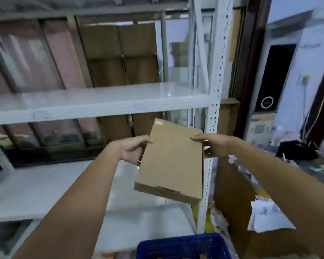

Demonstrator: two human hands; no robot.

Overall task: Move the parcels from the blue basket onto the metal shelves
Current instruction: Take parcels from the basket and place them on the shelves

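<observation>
Flat brown cardboard parcel (pixel 171 161) gripped by my left hand (pixel 133 150) and right hand (pixel 212 144), near white metal shelves (pixel 94 103).

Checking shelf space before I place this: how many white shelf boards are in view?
3: an upper board, a middle board behind the held parcel, and a lower board beside the blue basket. Others may lie outside the frame.

Brown parcel (pixel 171 161), blue basket (pixel 181 245), seemingly white shelves (pixel 101 103)

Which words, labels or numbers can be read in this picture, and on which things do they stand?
None can be read.
Small sticker on the cardboard parcel: too blurred.
Labels on the metal shelf edge: too faint.
Panel below the black device: print too small.
White papers: print too blurred.
</observation>
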